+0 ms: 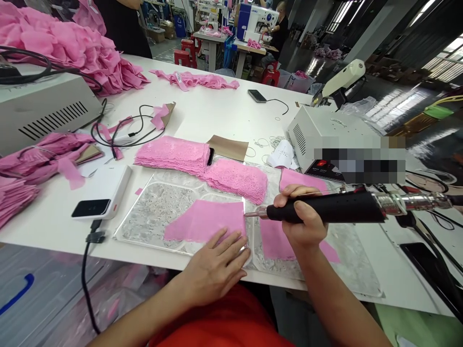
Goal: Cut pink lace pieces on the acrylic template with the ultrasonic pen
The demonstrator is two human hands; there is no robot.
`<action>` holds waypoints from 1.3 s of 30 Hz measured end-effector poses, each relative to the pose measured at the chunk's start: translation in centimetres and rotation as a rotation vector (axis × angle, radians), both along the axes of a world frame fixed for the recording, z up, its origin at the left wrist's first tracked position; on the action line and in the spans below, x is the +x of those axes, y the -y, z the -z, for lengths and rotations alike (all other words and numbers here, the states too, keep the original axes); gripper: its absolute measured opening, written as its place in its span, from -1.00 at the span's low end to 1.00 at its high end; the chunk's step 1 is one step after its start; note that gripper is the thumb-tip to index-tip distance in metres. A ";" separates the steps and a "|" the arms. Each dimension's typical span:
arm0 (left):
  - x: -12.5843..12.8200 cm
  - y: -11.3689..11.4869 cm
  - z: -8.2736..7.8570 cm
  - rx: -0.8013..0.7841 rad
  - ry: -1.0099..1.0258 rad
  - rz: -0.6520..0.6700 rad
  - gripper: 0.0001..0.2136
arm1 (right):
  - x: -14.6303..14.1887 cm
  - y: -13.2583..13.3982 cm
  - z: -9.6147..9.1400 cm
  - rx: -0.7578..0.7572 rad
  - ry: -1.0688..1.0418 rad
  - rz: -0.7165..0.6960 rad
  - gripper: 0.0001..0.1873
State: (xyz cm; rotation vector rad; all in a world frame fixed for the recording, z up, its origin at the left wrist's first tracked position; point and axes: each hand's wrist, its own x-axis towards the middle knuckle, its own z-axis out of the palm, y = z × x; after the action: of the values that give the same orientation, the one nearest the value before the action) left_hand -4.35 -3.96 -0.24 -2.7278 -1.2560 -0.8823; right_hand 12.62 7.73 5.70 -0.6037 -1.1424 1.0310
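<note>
My left hand (215, 267) lies flat, fingers stretched out, on the lower right of a cut pink fabric piece (210, 217). That piece rests on a grey marbled board (152, 207). In my right hand (307, 226) is a black handheld tool (333, 207) with a slim metal tip, a cable running off to the right. Its tip points left and meets or hovers just over the fabric's right edge; I cannot tell which. Beneath the right hand, another pink piece (275, 243) is partly covered. Behind them sit two stacks of pink lace pieces (170, 154).
A white power bank (108, 190) with a cable stands at left. Grey metal boxes flank the work, one left (47, 106) and one right (325, 130). Pink fabric heaps up (72, 48) at the back left. A phone (256, 96) lies farther back. People are beyond the table.
</note>
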 end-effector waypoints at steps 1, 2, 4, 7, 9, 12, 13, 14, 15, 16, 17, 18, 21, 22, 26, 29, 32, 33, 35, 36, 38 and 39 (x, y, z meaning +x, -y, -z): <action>0.0 0.0 0.0 -0.001 -0.001 0.002 -0.73 | 0.0 0.0 0.0 -0.004 0.004 -0.001 -0.92; 0.0 0.0 0.0 -0.002 -0.003 0.002 -0.73 | 0.1 0.0 0.1 -0.004 0.009 -0.003 -0.92; 0.0 0.0 0.0 -0.005 -0.009 0.000 -0.73 | 0.1 -0.1 0.1 0.009 0.015 -0.013 -0.93; 0.0 0.0 -0.1 -0.011 -0.018 -0.001 -0.73 | 0.2 -0.2 0.2 0.037 0.008 -0.028 -0.93; -0.1 0.0 -0.1 -0.014 -0.021 0.000 -0.73 | 0.2 -0.2 0.2 0.044 -0.006 -0.027 -0.91; -0.1 -0.1 -0.2 -0.014 -0.029 0.001 -0.72 | 0.2 -0.2 0.2 0.043 -0.015 -0.028 -0.91; -0.1 -0.1 -0.2 -0.014 -0.034 0.002 -0.72 | 0.1 -0.2 0.2 0.041 -0.015 -0.032 -0.92; -0.1 -0.1 -0.2 -0.013 -0.039 0.003 -0.72 | 0.1 -0.2 0.2 0.041 -0.015 -0.038 -0.92; -0.1 -0.1 -0.2 -0.008 -0.043 0.004 -0.72 | 0.1 -0.2 0.3 0.042 -0.015 -0.043 -0.92; -0.1 -0.2 -0.2 0.000 -0.045 0.006 -0.71 | 0.1 -0.2 0.3 0.044 -0.014 -0.048 -0.92; -0.1 -0.2 -0.3 0.009 -0.046 0.008 -0.71 | 0.1 -0.2 0.4 0.047 -0.013 -0.053 -0.92; -0.2 -0.2 -0.3 0.018 -0.047 0.010 -0.71 | 0.2 -0.2 0.4 0.051 -0.015 -0.057 -0.92; -0.2 -0.3 -0.4 0.029 -0.053 0.009 -0.72 | 0.2 -0.3 0.5 0.059 -0.026 -0.067 -0.91; -0.2 -0.3 -0.4 0.029 -0.055 0.007 -0.72 | 0.3 -0.3 0.5 0.060 -0.032 -0.067 -0.91; -0.2 -0.3 -0.5 0.034 -0.062 0.005 -0.72 | 0.3 -0.4 0.4 0.067 -0.048 -0.054 -0.91; -0.2 -0.3 -0.5 0.033 -0.069 0.004 -0.72 | 0.3 -0.4 0.4 0.067 -0.040 -0.060 -0.92; -0.2 -0.3 -0.4 0.026 -0.073 0.002 -0.72 | 0.3 -0.4 0.5 0.067 -0.021 -0.079 -0.92; -0.2 -0.2 -0.4 0.025 -0.073 0.002 -0.72 | 0.3 -0.4 0.5 0.070 -0.017 -0.084 -0.92; -0.2 -0.2 -0.4 0.025 -0.071 0.002 -0.72 | 0.3 -0.5 0.5 0.074 -0.014 -0.085 -0.93; -0.2 -0.2 -0.4 0.026 -0.069 0.001 -0.72 | 0.3 -0.5 0.5 0.072 -0.012 -0.083 -0.93; -0.1 -0.2 -0.4 0.027 -0.068 0.002 -0.72 | 0.3 -0.5 0.5 0.064 -0.005 -0.076 -0.92; -0.1 -0.2 -0.4 0.027 -0.068 0.003 -0.72 | 0.3 -0.5 0.5 0.062 0.000 -0.073 -0.92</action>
State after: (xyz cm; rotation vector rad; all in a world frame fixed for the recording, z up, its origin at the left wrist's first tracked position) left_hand -4.47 -3.73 0.12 -2.7146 -1.2199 -0.7938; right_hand 12.89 8.18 5.17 -0.5168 -1.1994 1.0537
